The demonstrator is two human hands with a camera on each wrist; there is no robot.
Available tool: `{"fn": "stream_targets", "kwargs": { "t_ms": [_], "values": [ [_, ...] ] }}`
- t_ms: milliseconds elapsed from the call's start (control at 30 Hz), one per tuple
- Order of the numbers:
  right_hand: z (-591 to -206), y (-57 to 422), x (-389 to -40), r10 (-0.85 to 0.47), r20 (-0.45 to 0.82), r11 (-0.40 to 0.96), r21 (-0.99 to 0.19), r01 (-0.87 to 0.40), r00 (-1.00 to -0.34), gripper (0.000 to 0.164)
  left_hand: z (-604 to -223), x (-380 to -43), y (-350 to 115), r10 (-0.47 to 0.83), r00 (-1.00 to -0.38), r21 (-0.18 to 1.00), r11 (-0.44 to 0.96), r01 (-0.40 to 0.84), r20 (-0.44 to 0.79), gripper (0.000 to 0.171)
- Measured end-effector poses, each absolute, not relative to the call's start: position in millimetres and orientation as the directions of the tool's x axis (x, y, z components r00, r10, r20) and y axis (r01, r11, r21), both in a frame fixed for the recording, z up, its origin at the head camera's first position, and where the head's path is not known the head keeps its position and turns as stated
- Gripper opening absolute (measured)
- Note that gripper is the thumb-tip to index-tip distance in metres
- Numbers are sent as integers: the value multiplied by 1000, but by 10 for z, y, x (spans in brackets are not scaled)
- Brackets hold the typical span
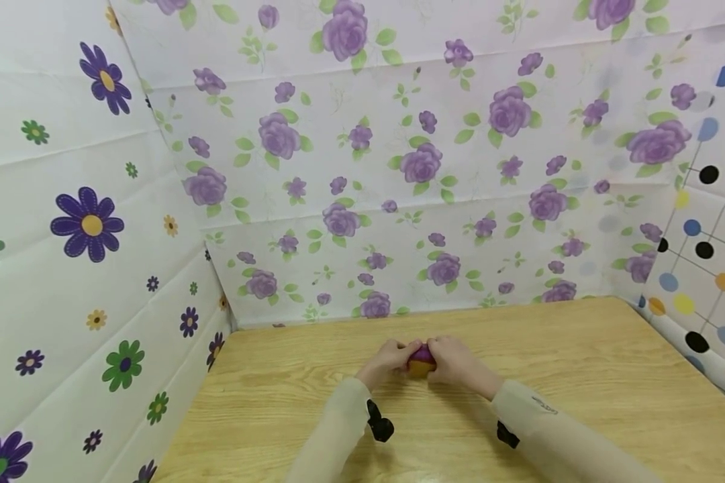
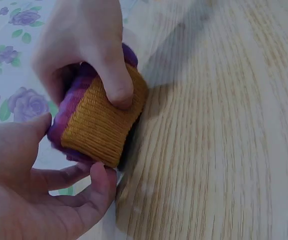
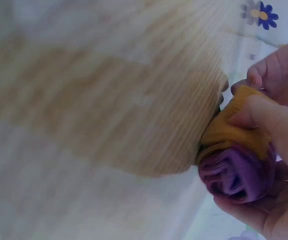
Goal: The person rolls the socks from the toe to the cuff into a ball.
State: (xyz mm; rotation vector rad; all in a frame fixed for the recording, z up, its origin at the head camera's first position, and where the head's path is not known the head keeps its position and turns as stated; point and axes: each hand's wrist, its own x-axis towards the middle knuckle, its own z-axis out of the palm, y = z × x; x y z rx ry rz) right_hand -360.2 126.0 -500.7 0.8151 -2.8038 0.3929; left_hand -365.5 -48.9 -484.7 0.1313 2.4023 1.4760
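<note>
A rolled-up pair of socks (image 1: 421, 367), purple with a mustard ribbed cuff around the outside, sits on the wooden table between both hands. My left hand (image 1: 391, 357) holds one end; in the left wrist view its thumb touches the purple side and its fingertips the lower edge of the sock roll (image 2: 96, 120). From the other side my right hand (image 1: 457, 363) grips the bundle, thumb pressed on the mustard cuff. The right wrist view shows the spiral purple end of the roll (image 3: 234, 175), with right-hand fingers curled beneath it.
The wood-grain table (image 1: 278, 402) reaches back to a wall sheet with purple roses (image 1: 423, 161). Flower-patterned sheeting (image 1: 90, 225) hangs at the left and dotted sheeting (image 1: 703, 268) at the right. Black straps (image 1: 379, 421) are on both wrists.
</note>
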Motion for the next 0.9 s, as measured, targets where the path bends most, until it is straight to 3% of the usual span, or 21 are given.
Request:
{"fn": "stream_targets", "kwargs": {
  "t_ms": [233, 433, 633, 900],
  "values": [
    [-5019, 1351, -3610, -434, 240, 711, -501, -494, -868, 25, -4844, -3679, -622, 383, -894, 904, 423, -54, -232, 51],
    [-5022, 1453, -3661, -391, 90, 541, -783, -308, -916, 21, -4843, -3681, -680, 416, -888, 914, 406, -9, -194, 56],
    [-5028, 1499, -3677, -382, -76, 430, -897, -104, -921, 26, -4828, -3658, -691, 448, -878, 926, 376, 13, -169, 47],
    [-5023, 1526, -3669, -495, -150, 147, -985, 88, -856, 40, -4848, -3647, -668, 440, -888, 961, 278, -6, -133, 38]
  ]
}}
